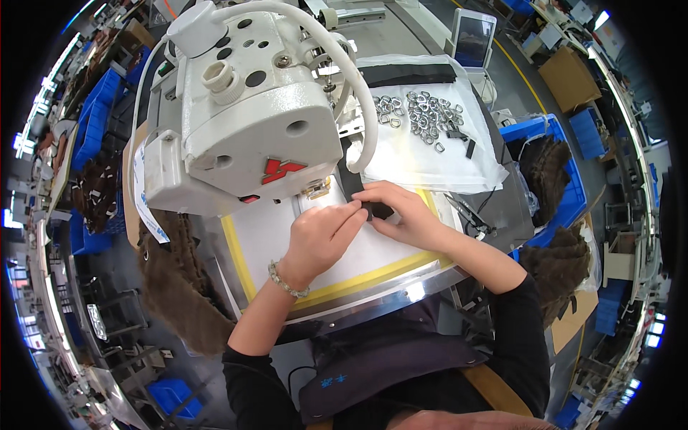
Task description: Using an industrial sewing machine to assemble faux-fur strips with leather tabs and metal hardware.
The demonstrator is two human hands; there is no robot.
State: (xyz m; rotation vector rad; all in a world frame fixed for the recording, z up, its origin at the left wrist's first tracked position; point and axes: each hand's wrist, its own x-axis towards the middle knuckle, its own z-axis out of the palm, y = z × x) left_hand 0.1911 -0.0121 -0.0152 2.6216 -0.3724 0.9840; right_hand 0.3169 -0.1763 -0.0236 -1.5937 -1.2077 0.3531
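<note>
Both my hands work at a black strap in front of the white sewing machine. The strap runs from beside the machine's needle area toward me, over the white work plate with yellow edging. My left hand, a beaded bracelet on its wrist, pinches the strap's near end with its fingertips. From the other side my right hand closes on the same end, where a black part shows between its thumb and fingers. My fingers partly hide that end, so I cannot tell whether it is folded.
Several metal D-rings and a black strip lie on a white sheet at the back right. A small screen stands behind. Brown furry pieces hang at left and fill a blue bin at right.
</note>
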